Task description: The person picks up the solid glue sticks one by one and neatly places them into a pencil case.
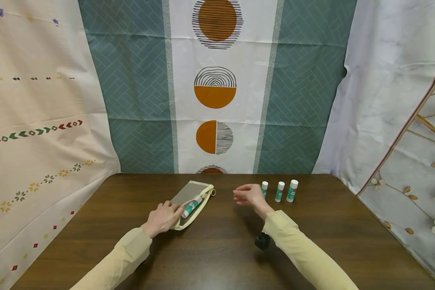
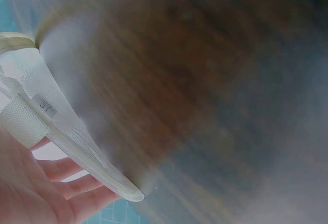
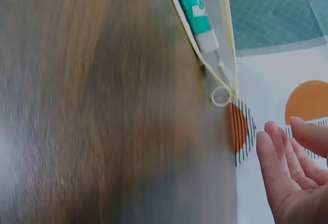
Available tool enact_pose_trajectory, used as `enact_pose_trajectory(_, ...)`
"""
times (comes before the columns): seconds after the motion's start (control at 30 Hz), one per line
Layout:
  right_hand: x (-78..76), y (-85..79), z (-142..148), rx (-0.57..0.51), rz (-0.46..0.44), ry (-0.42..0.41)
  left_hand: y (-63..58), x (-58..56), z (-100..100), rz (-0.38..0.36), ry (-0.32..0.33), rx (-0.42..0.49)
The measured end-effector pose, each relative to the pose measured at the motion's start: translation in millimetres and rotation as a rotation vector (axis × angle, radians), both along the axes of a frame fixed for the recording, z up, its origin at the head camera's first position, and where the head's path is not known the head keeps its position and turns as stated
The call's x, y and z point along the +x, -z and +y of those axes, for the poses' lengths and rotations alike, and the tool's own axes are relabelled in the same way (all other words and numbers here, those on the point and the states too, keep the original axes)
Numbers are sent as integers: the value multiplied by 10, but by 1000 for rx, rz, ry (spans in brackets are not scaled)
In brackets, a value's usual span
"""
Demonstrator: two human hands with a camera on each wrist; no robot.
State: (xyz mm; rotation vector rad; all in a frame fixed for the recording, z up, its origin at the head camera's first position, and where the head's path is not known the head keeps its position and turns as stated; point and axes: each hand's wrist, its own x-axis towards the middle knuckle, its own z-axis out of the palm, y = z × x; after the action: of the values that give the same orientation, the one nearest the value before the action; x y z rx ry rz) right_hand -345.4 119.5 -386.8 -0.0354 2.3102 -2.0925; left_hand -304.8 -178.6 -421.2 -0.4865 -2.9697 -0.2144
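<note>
My left hand (image 1: 163, 218) grips the left edge of the pale mesh pouch (image 1: 188, 191), fingers fairly straight and slightly apart along it; my thumb there is hidden, so I cannot tell how it presses. In the pouch lies a green and white glue stick (image 1: 191, 208); a zip ring (image 1: 213, 192) sits at the pouch's far right corner. Right of the pouch, above the table (image 1: 210, 262), hovers my right hand (image 1: 251, 197), fingers loosely bent, thumb apart from them. Farther right of the pouch stand three more glue sticks (image 1: 278, 194), one partly behind that hand.
</note>
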Motion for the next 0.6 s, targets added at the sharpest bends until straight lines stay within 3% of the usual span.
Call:
enact_pose_trajectory(0.17,-33,-9,91,12,52,26,12,8,-9,13,20,-34)
enact_pose_trajectory(0.3,-48,-51,188,46,103,62,22,2,2,-11,-17,13)
enact_pose_trajectory(0.6,-51,-176,420,89,263,149,28,-15,4,-17,-28,25)
